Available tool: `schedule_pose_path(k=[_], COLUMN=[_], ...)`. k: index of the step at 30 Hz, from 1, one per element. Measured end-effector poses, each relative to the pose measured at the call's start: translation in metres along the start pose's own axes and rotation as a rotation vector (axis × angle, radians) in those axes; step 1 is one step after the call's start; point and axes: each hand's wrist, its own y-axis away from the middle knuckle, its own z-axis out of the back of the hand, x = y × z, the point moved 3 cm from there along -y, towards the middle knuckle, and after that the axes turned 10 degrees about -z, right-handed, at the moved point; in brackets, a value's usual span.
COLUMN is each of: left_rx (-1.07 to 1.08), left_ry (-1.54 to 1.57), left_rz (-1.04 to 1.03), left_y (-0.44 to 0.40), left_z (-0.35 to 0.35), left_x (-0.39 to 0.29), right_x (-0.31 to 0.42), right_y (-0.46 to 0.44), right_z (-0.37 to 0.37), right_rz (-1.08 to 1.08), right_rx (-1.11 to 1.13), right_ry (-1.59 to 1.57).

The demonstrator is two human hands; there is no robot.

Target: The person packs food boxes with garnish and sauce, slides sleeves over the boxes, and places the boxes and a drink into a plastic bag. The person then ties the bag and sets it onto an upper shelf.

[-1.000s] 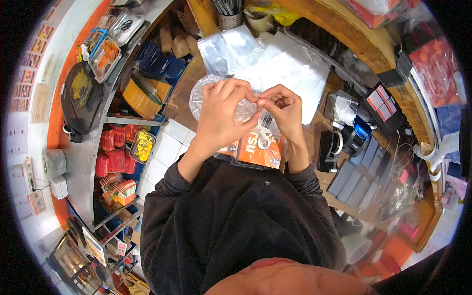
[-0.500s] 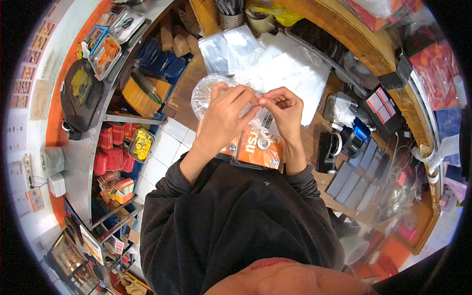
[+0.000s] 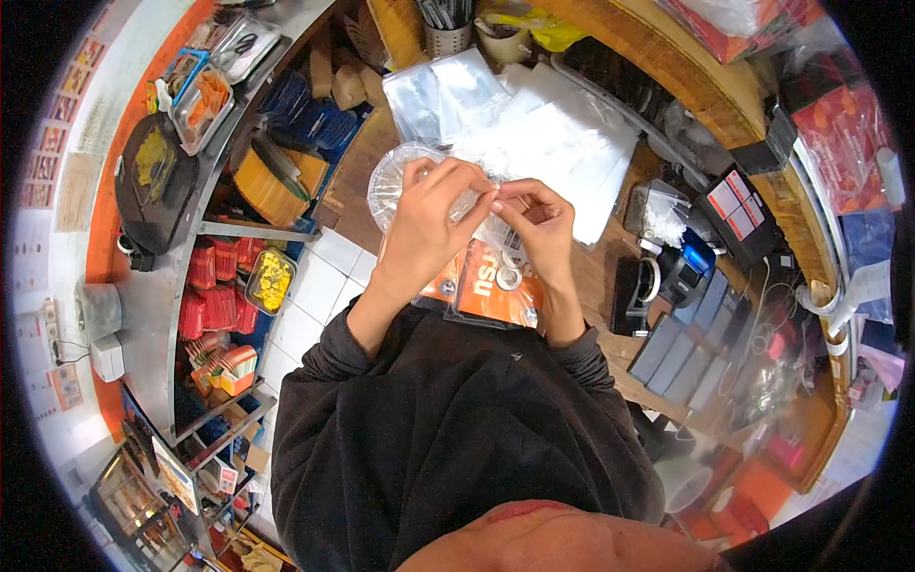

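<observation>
My left hand (image 3: 434, 212) is closed, its thumb and fingertips pinched together above the table. Facing it, my right hand (image 3: 541, 221) is also pinched, and the fingertips of both hands meet. Whatever they hold is too small to make out. Just below my hands lies an orange packet (image 3: 488, 294) with white lettering, in clear plastic, with a pale ring (image 3: 508, 277) on top. Partly hidden behind my left hand is a round clear plastic tub (image 3: 384, 181) with whitish contents. Beyond my fingers, clear plastic sleeves (image 3: 448, 95) and white sheets (image 3: 581, 138) cover the table.
To the right are a black-and-blue device (image 3: 688, 272), a tray of white bits (image 3: 660, 214) and grey boxes (image 3: 679, 348). A left shelf holds red packets (image 3: 205, 310) and a tub of yellow pieces (image 3: 272, 281). A wooden rim (image 3: 686, 57) curves along the far side.
My right hand has shifted a little to the left and down, and its fingers are angled differently. My left hand stays almost in place, fingertips still against the right.
</observation>
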Motion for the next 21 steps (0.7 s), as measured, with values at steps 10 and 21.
schedule_pose_path(k=[10, 21], left_rx=[0.02, 0.034], left_ry=[0.09, 0.369], left_rz=[0.076, 0.27], left_y=[-0.004, 0.002], left_z=[0.008, 0.003], left_x=[0.001, 0.016], right_x=[-0.008, -0.007], right_y=[0.005, 0.005], right_z=[-0.011, -0.005], right_rz=[0.122, 0.148], right_rx=[-0.142, -0.123], right_ry=[0.007, 0.084])
